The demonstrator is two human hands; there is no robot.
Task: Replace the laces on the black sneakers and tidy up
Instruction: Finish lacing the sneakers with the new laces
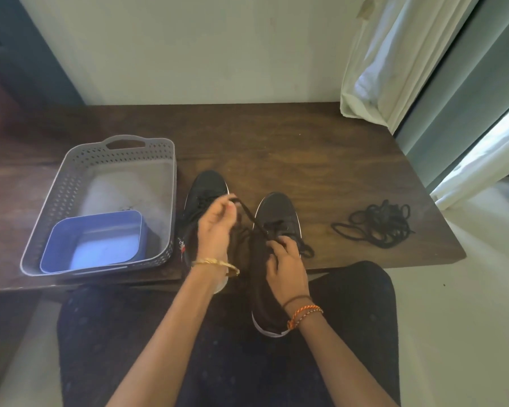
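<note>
Dark wooden bench [276, 136] stands against a pale wall, white curtain at its far right corner. Grey perforated plastic basket [71, 183] sits left of the sneakers and holds a blue square tub [94, 240], probably staged for the tidy-up. Two black sneakers with white soles lie toe-away at the near edge: left sneaker [207, 183] on the bench, right sneaker [276, 210] overhanging onto the lap, likely for easier reach. Loose tangle of black laces [376, 223] lies right of the sneakers, well apart. Left hand [215, 227], fingers curled, pinches a black lace end [247, 211] drawn taut up from the right sneaker's eyelets. Right hand [285, 265] grips that sneaker's tongue area, steadying it.
</note>
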